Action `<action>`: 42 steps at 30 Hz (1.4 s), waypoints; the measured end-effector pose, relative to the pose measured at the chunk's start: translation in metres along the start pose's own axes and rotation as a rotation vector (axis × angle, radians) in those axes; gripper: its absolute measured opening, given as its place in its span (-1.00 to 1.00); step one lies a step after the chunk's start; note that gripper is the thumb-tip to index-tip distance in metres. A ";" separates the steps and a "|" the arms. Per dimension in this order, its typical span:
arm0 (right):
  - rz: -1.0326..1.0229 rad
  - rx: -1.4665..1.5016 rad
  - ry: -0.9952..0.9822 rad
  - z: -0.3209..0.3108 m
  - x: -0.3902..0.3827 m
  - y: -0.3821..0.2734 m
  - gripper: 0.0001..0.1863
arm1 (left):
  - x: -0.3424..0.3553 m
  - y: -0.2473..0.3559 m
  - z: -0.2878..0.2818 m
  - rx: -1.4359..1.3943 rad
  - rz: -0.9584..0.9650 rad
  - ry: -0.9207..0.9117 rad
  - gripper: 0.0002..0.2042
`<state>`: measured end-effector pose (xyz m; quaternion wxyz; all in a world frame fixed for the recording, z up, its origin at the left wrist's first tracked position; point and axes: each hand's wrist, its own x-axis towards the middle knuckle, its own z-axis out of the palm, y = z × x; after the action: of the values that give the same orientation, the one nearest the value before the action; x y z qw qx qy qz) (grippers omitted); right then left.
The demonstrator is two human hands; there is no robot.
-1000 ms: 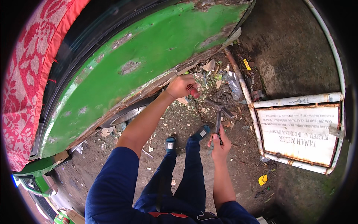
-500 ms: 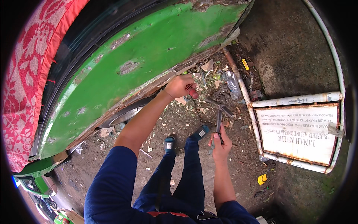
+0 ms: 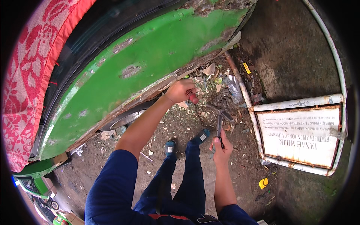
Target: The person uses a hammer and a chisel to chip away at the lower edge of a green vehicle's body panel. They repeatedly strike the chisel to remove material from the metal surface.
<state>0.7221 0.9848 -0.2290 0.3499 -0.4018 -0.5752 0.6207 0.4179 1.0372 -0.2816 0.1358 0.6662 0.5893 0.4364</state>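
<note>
Beside the lower edge of a green car body panel [image 3: 150, 56], my left hand [image 3: 177, 91] is closed round a tool with a red handle [image 3: 193, 98]. The butt of that handle points away from the panel, and its working end is hidden by my hand and the panel edge. Lower and to the right, my right hand [image 3: 223, 145] grips a hammer [image 3: 219, 125] by its shaft. The hammer's head is up, a short way right of the red handle and apart from it. Paint on the panel is chipped, with bare rough patches.
A car wheel [image 3: 125, 119] shows under the panel. On the right stands a rusty white pipe frame [image 3: 300, 102] with a white sign board [image 3: 300, 137]. Rubble and a clear plastic bag [image 3: 234, 90] litter the ground. Patterned red cloth [image 3: 30, 75] drapes the car at left.
The hammer has dropped slightly toward me with my right hand. My left hand keeps its hold on the red-handled tool at nearly the same place by the panel edge.
</note>
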 end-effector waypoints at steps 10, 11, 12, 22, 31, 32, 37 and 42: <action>-0.003 -0.045 -0.012 0.001 0.002 0.001 -0.56 | -0.003 -0.001 0.000 -0.009 -0.010 0.031 -0.70; -0.001 -0.075 -0.015 0.001 0.002 0.001 -0.56 | -0.004 0.000 0.000 -0.012 -0.023 0.032 -0.70; 0.001 -0.105 -0.019 0.001 0.002 0.001 -0.55 | -0.005 -0.001 0.000 -0.015 -0.036 0.033 -0.70; -0.223 -0.493 -0.150 0.029 0.031 0.001 -0.61 | -0.013 -0.019 0.002 -0.062 -0.122 0.119 -0.70; -0.120 -0.060 -0.020 0.012 0.009 0.026 -0.56 | -0.006 -0.004 0.002 -0.048 0.026 0.046 -0.69; -0.117 -0.041 -0.016 0.010 0.010 0.026 -0.56 | -0.003 -0.004 0.001 -0.047 0.034 0.064 -0.69; -0.070 -0.067 -0.021 0.003 0.012 0.017 -0.56 | -0.006 -0.003 -0.002 -0.056 0.038 0.030 -0.69; -0.089 -0.121 -0.028 -0.001 0.013 0.017 -0.56 | -0.003 0.000 -0.003 -0.066 0.073 -0.017 -0.70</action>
<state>0.7183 0.9952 -0.2476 0.3441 -0.3875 -0.6339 0.5741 0.4160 1.0335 -0.2816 0.1466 0.6860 0.5488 0.4546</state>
